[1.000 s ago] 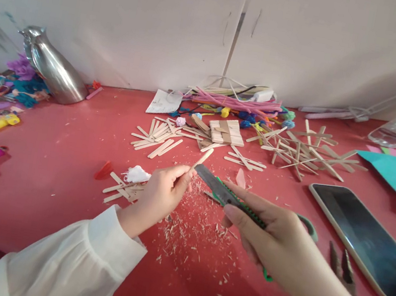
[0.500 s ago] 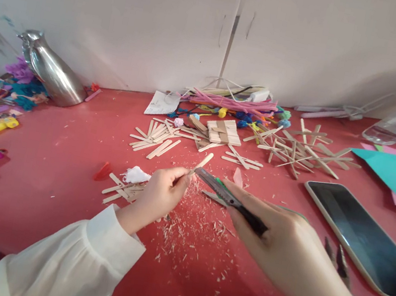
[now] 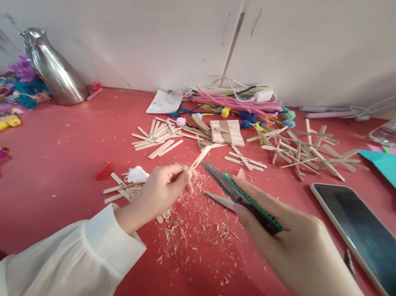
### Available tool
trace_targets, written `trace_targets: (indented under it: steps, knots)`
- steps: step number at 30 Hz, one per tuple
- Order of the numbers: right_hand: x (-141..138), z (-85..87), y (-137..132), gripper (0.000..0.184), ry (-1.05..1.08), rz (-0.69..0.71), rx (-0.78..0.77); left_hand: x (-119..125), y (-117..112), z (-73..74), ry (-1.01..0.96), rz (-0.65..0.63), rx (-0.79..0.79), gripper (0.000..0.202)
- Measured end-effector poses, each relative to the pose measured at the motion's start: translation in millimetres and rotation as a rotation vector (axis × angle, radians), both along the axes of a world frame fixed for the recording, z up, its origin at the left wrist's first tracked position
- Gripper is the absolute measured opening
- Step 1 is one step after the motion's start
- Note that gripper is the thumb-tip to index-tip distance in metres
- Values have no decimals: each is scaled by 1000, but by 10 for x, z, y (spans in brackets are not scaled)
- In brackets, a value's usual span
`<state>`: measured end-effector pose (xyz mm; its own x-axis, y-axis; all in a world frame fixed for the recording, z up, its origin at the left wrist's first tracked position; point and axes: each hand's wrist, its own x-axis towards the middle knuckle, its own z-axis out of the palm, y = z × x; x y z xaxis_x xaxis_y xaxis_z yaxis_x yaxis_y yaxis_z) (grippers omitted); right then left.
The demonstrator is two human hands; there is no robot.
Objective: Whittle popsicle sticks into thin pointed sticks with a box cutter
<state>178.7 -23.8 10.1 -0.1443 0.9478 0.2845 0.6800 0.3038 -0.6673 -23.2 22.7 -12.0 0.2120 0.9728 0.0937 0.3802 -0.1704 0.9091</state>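
Thin wooden stick [image 3: 200,156] is pinched betw. thumb & fingers of L hand [image 3: 165,185], above approx. mid-table [image 3: 64,231], its free end tilted twd. far edge. Cutter [image 3: 246,200] w/ green trim is gripped in R hand [image 3: 288,233]; blade tip is held just beside stick, contact can't be told. Shavings [image 3: 186,235] are scattered below, twd. near edge. Pointed metal blade [image 3: 220,200] is part. hidden by R hand. Loose sticks [image 3: 306,152] are piled nr. far edge; phone [image 3: 362,238] is laid twd. R edge.
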Motion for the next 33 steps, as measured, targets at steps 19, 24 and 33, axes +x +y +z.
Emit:
trace_targets:
  steps: [19,24,33]
  knots:
    - [4,103,55,37,130,-4,-113,36,4,50,-542,-128,-322,17]
    - [-4,114,54,38,182,50,-216,42,3,45,-550,-120,-313,17]
    - [33,107,57,40,198,6,-245,36,9,62,-424,-90,-271,21]
